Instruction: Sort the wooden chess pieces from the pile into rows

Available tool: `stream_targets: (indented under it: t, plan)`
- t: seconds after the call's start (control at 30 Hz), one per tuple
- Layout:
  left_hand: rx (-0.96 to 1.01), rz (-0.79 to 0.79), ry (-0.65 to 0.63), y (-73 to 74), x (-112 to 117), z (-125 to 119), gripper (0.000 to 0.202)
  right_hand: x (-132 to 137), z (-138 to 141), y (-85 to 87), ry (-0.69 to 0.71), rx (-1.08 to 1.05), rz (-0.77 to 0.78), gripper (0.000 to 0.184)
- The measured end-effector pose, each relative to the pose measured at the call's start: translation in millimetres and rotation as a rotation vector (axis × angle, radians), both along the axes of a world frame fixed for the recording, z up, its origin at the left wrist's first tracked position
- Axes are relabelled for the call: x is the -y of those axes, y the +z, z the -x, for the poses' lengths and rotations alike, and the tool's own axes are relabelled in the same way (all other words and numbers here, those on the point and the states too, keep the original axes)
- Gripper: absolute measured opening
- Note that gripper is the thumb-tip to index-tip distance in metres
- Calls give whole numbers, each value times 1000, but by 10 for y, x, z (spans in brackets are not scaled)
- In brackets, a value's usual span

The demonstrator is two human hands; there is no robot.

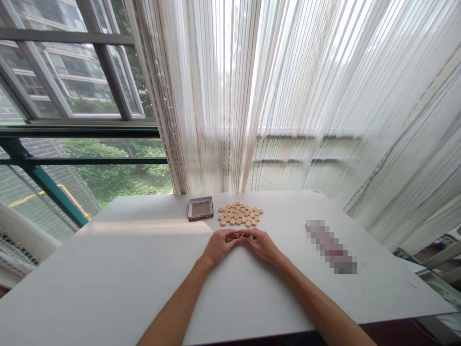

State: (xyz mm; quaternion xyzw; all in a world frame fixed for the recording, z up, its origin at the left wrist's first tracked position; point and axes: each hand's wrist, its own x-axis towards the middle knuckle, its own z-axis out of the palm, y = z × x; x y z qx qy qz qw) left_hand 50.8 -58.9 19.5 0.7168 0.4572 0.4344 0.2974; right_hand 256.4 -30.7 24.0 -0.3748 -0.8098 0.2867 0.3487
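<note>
Both hands meet low over the white table (144,269), in the middle of the view. Between their fingertips is a small yellowish piece with dark markings (239,235); its exact kind is too small to make out. My left hand (218,246) pinches it from the left, fingers closed. From the other side, my right hand (261,244) grips it with thumb and fingers. Just beyond the fingers lies a cluster of round wooden discs (238,215), spread flat on the table. An open, shallow rectangular box (200,199) sits left of the discs.
A pixelated, blurred-out long object (331,247) lies on the table to the right. Behind the table's far edge hangs a sheer striped curtain (223,96). A window with dark frames (79,129) is at the left.
</note>
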Motion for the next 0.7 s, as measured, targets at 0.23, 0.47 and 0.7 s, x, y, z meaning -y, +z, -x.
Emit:
stream_targets:
  t: [0.23, 0.47, 0.7]
  plan:
    - [32, 26, 17, -88, -16, 3, 26, 9, 10, -10, -12, -76, 55, 21]
    - [48, 55, 39, -69, 29, -1, 26, 45, 4, 45, 13, -65, 75, 22]
    - [38, 49, 54, -57, 6, -12, 29, 21, 19, 69, -18, -43, 80, 26]
